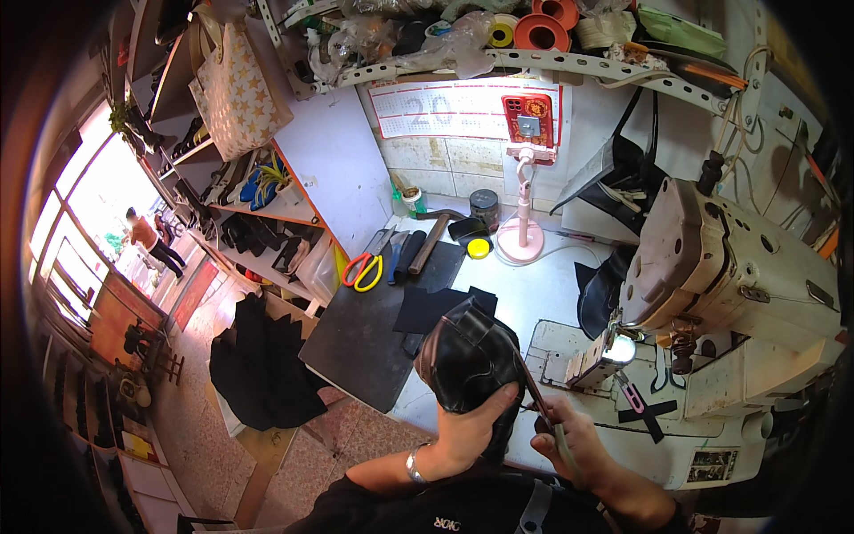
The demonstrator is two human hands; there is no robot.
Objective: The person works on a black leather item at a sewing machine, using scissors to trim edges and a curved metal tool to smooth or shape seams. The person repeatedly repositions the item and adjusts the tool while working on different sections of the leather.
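Note:
A black leather shoe or boot (471,354) is gripped in my left hand (470,424), whose thumb presses on its side. My right hand (574,437) is closed around the handles of a slim tool (530,380), whose long part runs up along the shoe's right edge; its exact kind cannot be told. Black fabric pieces (427,310) lie just behind the shoe on a dark cutting mat (360,334). At the mat's far edge are scissors with red and yellow handles (363,270), a blue-handled knife (395,265) and a hammer (429,243).
A large sewing machine (720,267) stands on the right, with a pink-handled thread snipper (630,394) by its bed. A phone (527,120) on a pink stand (521,240) is at the back. Black cloth (263,367) lies left of the table; a person (153,240) is outside the doorway.

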